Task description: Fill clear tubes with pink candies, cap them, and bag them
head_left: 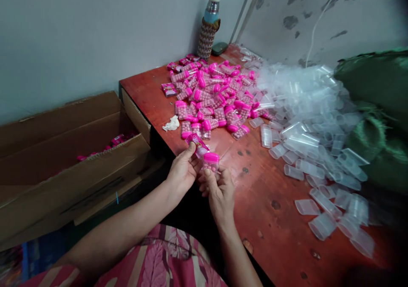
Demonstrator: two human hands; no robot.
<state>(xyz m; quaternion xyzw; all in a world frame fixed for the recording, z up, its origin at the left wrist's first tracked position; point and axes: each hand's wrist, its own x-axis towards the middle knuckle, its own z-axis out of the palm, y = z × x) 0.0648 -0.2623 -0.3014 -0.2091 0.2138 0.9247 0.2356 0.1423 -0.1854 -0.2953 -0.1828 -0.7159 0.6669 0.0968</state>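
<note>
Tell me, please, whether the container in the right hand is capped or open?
Capped: a pink cap sits on the container held upright by the right hand.

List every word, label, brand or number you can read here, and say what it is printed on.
No text is readable.
Small pink printed box held in the left hand: print too blurred.
Pink boxes on the red-brown wooden table: print too small.
Pink-capped clear candy container in the right hand: no label visible.

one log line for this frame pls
left hand: holds pink printed packet | right hand: holds pink-capped clear candy container | red-brown wooden table: filled and empty containers
</note>
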